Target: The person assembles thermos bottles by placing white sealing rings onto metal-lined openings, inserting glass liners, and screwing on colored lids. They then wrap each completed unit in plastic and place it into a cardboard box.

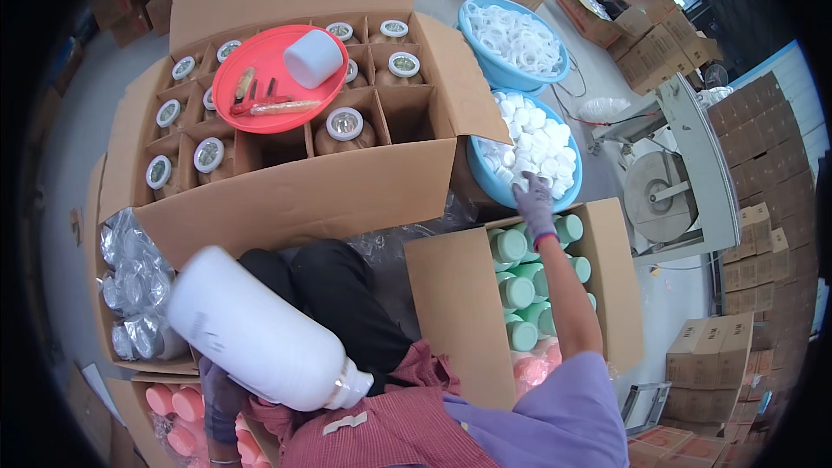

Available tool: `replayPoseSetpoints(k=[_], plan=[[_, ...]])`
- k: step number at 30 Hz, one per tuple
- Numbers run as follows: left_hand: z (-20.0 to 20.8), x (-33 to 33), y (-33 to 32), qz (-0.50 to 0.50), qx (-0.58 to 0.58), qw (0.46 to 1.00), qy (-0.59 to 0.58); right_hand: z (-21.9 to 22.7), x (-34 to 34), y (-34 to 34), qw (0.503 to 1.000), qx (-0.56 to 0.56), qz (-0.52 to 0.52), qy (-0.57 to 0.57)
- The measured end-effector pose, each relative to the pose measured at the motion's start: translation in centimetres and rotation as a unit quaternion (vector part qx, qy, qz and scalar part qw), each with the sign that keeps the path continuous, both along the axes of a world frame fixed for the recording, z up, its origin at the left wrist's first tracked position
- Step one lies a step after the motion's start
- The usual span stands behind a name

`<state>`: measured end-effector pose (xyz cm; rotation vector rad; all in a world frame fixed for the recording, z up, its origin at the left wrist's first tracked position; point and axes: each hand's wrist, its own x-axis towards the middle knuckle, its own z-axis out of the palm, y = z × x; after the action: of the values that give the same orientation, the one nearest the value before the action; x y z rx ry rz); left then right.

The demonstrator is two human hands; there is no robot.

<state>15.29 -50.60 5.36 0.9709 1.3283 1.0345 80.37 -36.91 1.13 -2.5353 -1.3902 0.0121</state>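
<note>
A large white bottle (260,329) lies tilted across my lap, its neck toward my body. My gloved left hand (223,390) grips it from below on the left; the bottle hides most of the fingers. My gloved right hand (534,201) reaches into a blue basin (482,175) heaped with white caps (536,140). Its fingers are closed at the near edge of the pile, seemingly around one cap, though the fingertips are small to make out.
Ahead stands a partitioned carton (303,199) of ring-topped bottles, with a red tray (251,121) holding a white cup (313,59) and small tools. Green-topped bottles (516,292) fill a carton at right. Another blue basin (511,78) holds clear rings. A grey machine (663,191) stands right.
</note>
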Motion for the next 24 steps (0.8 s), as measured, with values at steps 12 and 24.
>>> replayPoseSetpoints(k=[12, 24], plan=[[0.2, 5.4, -1.2, 0.171, -0.094, 0.855, -0.481, 5.3, -15.0, -2.8, 0.870, 0.209, 0.162, 0.416], [0.5, 6.7, -0.4, 0.089, -0.030, 0.833, -0.546, 11.9, -34.4, -4.8, 0.778, 0.275, 0.411, 0.387]])
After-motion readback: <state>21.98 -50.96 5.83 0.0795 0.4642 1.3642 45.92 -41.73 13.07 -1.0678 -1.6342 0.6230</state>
